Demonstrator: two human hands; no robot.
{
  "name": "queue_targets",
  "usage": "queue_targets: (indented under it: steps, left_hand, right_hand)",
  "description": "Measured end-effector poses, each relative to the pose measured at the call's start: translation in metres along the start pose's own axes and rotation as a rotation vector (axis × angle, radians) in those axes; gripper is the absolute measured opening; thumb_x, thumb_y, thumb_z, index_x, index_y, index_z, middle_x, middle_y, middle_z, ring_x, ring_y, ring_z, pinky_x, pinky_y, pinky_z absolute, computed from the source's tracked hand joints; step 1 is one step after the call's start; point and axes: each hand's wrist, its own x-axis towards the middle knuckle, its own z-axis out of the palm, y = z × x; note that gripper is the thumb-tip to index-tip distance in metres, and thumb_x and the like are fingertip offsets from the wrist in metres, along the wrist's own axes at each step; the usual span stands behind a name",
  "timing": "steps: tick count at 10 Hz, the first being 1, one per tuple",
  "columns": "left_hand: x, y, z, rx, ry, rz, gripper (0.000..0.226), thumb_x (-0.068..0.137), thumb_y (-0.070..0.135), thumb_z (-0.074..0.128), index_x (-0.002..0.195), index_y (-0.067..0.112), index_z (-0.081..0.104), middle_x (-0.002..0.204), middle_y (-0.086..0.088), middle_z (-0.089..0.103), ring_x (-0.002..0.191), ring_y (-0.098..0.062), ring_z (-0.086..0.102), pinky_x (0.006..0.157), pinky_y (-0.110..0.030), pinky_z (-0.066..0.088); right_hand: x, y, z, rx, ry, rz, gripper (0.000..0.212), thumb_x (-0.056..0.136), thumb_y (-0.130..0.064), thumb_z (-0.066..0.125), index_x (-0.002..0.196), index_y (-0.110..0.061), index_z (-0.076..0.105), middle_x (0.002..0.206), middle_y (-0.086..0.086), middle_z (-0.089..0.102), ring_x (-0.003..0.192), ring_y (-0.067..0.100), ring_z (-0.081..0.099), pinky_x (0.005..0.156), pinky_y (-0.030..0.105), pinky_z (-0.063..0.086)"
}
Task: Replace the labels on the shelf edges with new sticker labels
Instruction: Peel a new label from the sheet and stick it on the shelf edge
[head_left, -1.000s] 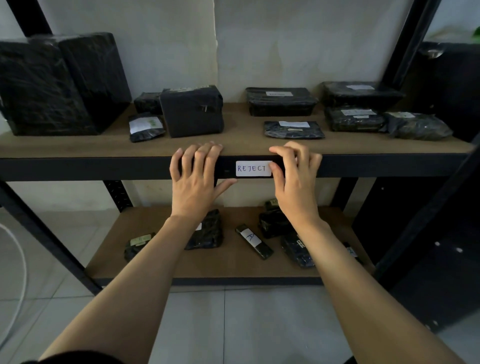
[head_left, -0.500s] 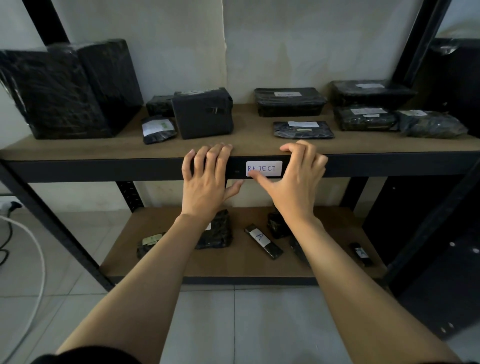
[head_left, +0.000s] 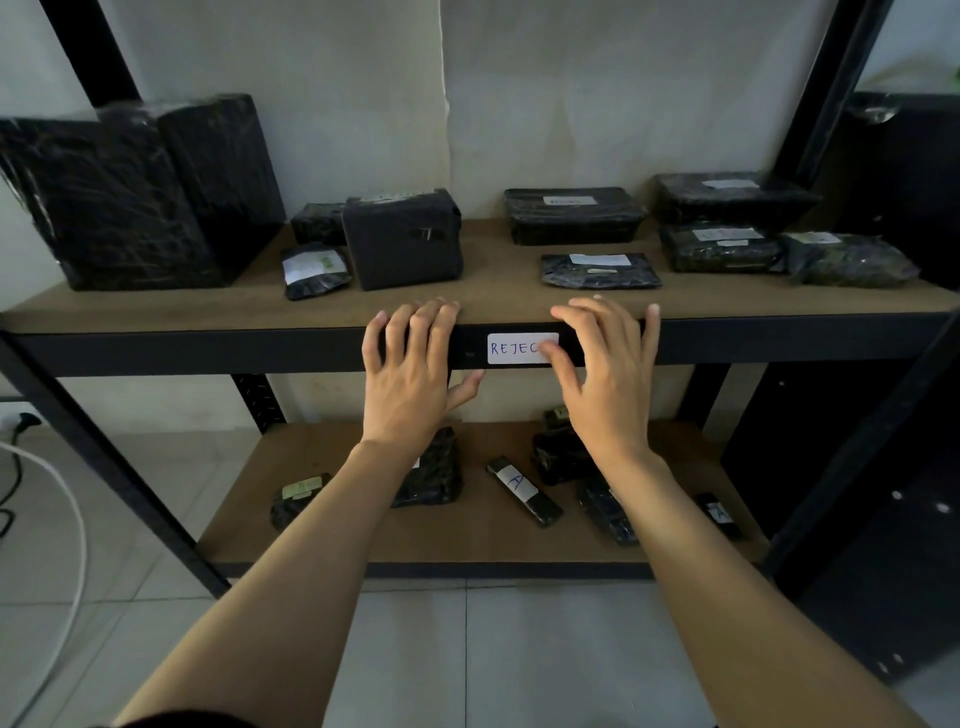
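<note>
Pale plaster wall (head_left: 519, 104) is showing behind a rack whose upper brown board (head_left: 493, 301) is carrying black-wrapped packages, with two large black-wrapped parcels (head_left: 119, 202) standing at the far left. Across the front, the black metal shelf edge (head_left: 208, 351) is running level from side to side. The left hand (head_left: 410, 374) is resting flat over that edge just left of the label, fingers straight and close together, holding nothing. The white rectangular sticker label with blue handwriting (head_left: 514, 348) is sitting stuck on the edge between the two hands, its long axis lying along the beam. The right hand (head_left: 608, 379) is draping spread, loosely bent fingers over the edge and gripping nothing, while its thumb (head_left: 558, 358) is pressing on the label's right end and covering the last letter. The right hand is therefore the nearer one, and any peeling or smoothing is probably going to run leftward from the thumb along the label's length. Whether this is the old label or the new one, I cannot tell.
</note>
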Motion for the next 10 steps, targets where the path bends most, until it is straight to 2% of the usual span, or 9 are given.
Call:
queue_targets:
  steps: [2,3,4,5,6,7,8,9,10]
  left_hand:
    - [0.001,0.001,-0.007,0.001,-0.045,-0.01,0.06,0.085,0.052,0.051,0.127,0.01,0.052,0.122,-0.009,0.058,0.115,-0.03,0.054,0.106,-0.043,0.026]
    - [0.002,-0.001,-0.012,0.005,-0.106,-0.005,0.061,0.086,0.054,0.05,0.129,0.011,0.05,0.126,-0.007,0.057,0.116,-0.028,0.053,0.106,-0.043,0.029]
    - [0.004,-0.003,-0.019,0.003,-0.176,0.004,0.065,0.085,0.056,0.056,0.132,0.012,0.048,0.129,-0.006,0.055,0.119,-0.026,0.052,0.105,-0.043,0.035]
    - [0.007,-0.004,-0.029,-0.031,-0.275,0.005,0.071,0.08,0.054,0.064,0.135,0.013,0.044,0.133,-0.005,0.052,0.124,-0.026,0.047,0.106,-0.042,0.032]
    - [0.014,-0.007,-0.04,-0.035,-0.4,0.041,0.079,0.081,0.057,0.06,0.142,0.015,0.033,0.142,-0.003,0.042,0.131,-0.024,0.036,0.109,-0.04,0.023]
    - [0.023,-0.01,-0.054,-0.047,-0.486,0.084,0.081,0.083,0.058,0.056,0.145,0.018,0.023,0.144,0.0,0.035,0.133,-0.02,0.03,0.11,-0.037,0.02]
    - [0.036,-0.01,-0.07,-0.099,-0.571,0.087,0.08,0.086,0.052,0.057,0.147,0.018,0.017,0.149,0.0,0.03,0.137,-0.02,0.027,0.113,-0.037,0.021]
    - [0.042,-0.003,-0.088,-0.154,-0.714,0.034,0.079,0.089,0.048,0.056,0.149,0.017,0.014,0.154,-0.002,0.023,0.141,-0.022,0.022,0.115,-0.04,0.02]
    - [0.057,0.001,-0.105,-0.136,-0.859,0.008,0.078,0.089,0.049,0.055,0.149,0.018,0.017,0.152,-0.004,0.027,0.139,-0.025,0.026,0.112,-0.043,0.024]
  right_hand:
    - [0.002,-0.007,0.003,0.003,0.023,0.056,0.02,0.091,-0.025,0.057,0.107,-0.015,0.063,0.112,0.003,0.063,0.113,0.025,0.051,0.112,0.054,0.014]
    - [0.006,-0.015,0.007,-0.049,0.016,0.11,0.033,0.087,-0.044,0.058,0.102,-0.015,0.062,0.105,0.003,0.064,0.11,0.028,0.053,0.111,0.055,0.015]
    - [0.012,-0.027,0.011,-0.119,0.001,0.194,0.059,0.075,-0.068,0.056,0.096,-0.014,0.057,0.096,0.006,0.062,0.104,0.031,0.054,0.109,0.058,0.016]
    - [0.017,-0.032,0.01,-0.17,-0.017,0.222,0.07,0.067,-0.078,0.052,0.091,-0.012,0.052,0.09,0.008,0.06,0.099,0.03,0.055,0.106,0.061,0.019]
    - [0.023,-0.031,0.003,-0.23,-0.106,0.18,0.072,0.066,-0.077,0.054,0.095,-0.011,0.052,0.094,0.009,0.059,0.099,0.03,0.054,0.103,0.061,0.024]
    - [0.028,-0.023,-0.007,-0.324,-0.295,0.023,0.07,0.076,-0.073,0.049,0.112,-0.012,0.05,0.111,0.009,0.058,0.107,0.031,0.049,0.096,0.052,0.034]
    - [0.036,-0.013,-0.021,-0.318,-0.378,-0.097,0.051,0.087,-0.054,0.052,0.12,-0.016,0.046,0.119,0.007,0.056,0.112,0.028,0.046,0.087,0.043,0.04]
    - [0.036,-0.007,-0.038,-0.234,-0.477,-0.108,0.037,0.091,-0.028,0.055,0.125,-0.019,0.043,0.127,0.005,0.053,0.118,0.025,0.044,0.091,0.04,0.039]
    - [0.049,-0.001,-0.058,-0.147,-0.677,-0.096,0.047,0.09,-0.018,0.056,0.133,-0.021,0.039,0.137,0.004,0.046,0.127,0.023,0.039,0.1,0.041,0.035]
